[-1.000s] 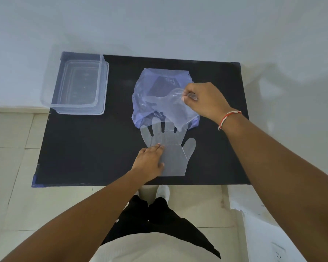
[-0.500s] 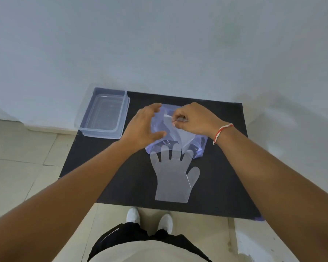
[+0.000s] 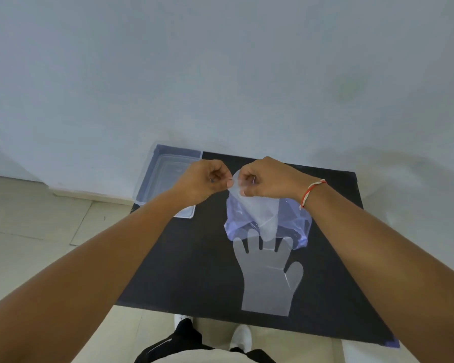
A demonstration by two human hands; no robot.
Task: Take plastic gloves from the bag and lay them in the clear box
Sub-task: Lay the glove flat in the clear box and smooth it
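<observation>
With your left hand (image 3: 203, 180) and right hand (image 3: 266, 179) both pinching the thin, see-through plastic glove (image 3: 257, 208) at its cuff edge, expect it to be feather-light, limp and clingy, so keep hold of the cuff.

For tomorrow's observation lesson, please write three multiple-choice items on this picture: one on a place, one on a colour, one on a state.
1. Where does the clear box stand on the black mat?
A. far left corner
B. near right corner
C. centre

2. What colour is the bag?
A. green
B. pale purple-blue
C. orange

3. What state is the flat plastic glove in?
A. lying spread on the mat
B. folded inside the box
C. worn on a hand

Answers:
1 A: the box sits at the mat's far left corner, by the wall.
2 B: the bag is translucent purple-blue.
3 A: that glove lies flat with its fingers pointing toward the bag, while the left hand and right hand pinch another sheet of clear plastic above the bag.
</observation>
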